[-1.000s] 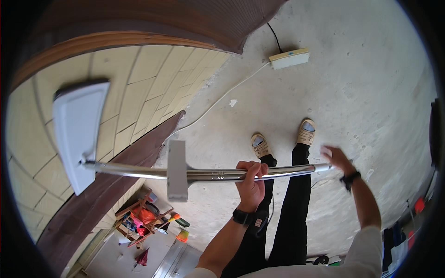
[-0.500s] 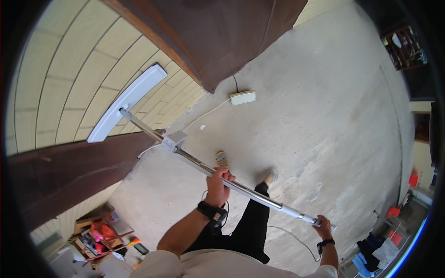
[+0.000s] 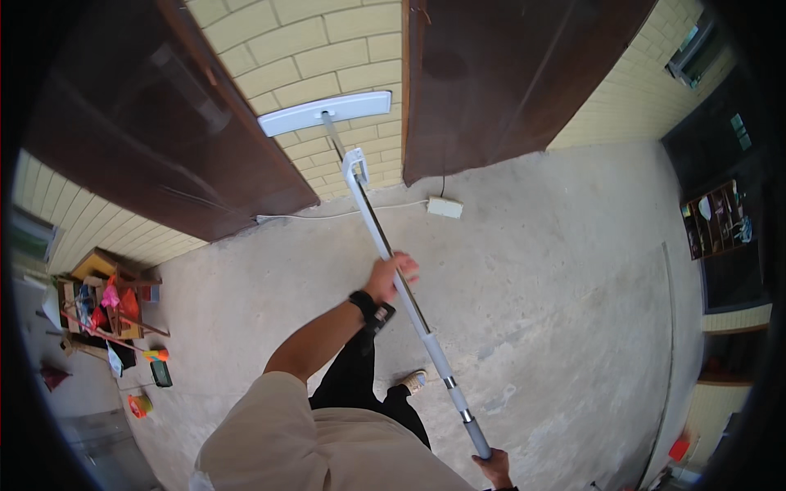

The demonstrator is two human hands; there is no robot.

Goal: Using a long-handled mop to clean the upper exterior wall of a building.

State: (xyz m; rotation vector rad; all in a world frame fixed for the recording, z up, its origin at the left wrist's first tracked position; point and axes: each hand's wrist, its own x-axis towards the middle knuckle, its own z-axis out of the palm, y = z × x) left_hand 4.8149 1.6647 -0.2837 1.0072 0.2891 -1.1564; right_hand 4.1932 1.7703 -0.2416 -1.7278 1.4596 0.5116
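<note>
I hold a long flat mop across the view, its pale wide head [image 3: 360,106] raised in front of the cream brick wall. A white squeezer block [image 3: 355,166] sits on the shiny pole [image 3: 420,315] below the head. Around the middle of the pole is my left hand [image 3: 383,278], loosely curled, its fingertips blurred and sticking out past the far side. My right hand [image 3: 494,468] is closed on the grey end grip [image 3: 476,435] near the lower edge; its wrist is partly cut off.
Brown doors [image 3: 508,82] flank the brick strip. A white power strip [image 3: 444,207] with a cable lies on the concrete floor [image 3: 557,286]. A wooden rack with coloured bags [image 3: 123,303] stands at the left, a shelf [image 3: 716,219] at the far right.
The mop has swung from leaning left to pointing more straight ahead, and its head has moved right. My right hand has come nearer my body. My view has turned left.
</note>
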